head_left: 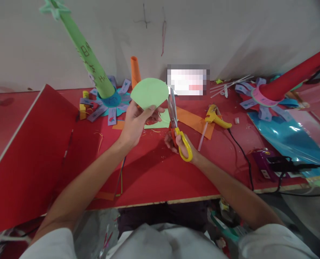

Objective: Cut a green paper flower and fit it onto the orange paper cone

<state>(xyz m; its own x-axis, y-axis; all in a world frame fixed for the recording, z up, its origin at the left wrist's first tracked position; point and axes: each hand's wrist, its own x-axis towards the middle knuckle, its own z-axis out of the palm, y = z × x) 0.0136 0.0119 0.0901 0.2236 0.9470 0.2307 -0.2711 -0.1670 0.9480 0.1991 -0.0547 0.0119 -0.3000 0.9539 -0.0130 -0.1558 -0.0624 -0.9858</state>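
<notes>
So the left hand (135, 120) pinches the paper (149, 92), fanned out just above its thumb, while the right hand (178, 141), fingers curled, grips the scissors (173, 120), blades rising above its knuckles.

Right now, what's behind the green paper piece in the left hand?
An orange paper tube shows behind the green paper piece: its top is visible, its lower part mostly covered. Anything fully hidden there can't be told.

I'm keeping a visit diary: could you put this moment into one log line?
left hand: holding rounded green paper | right hand: holding scissors | yellow glue gun: lying on red table
</notes>
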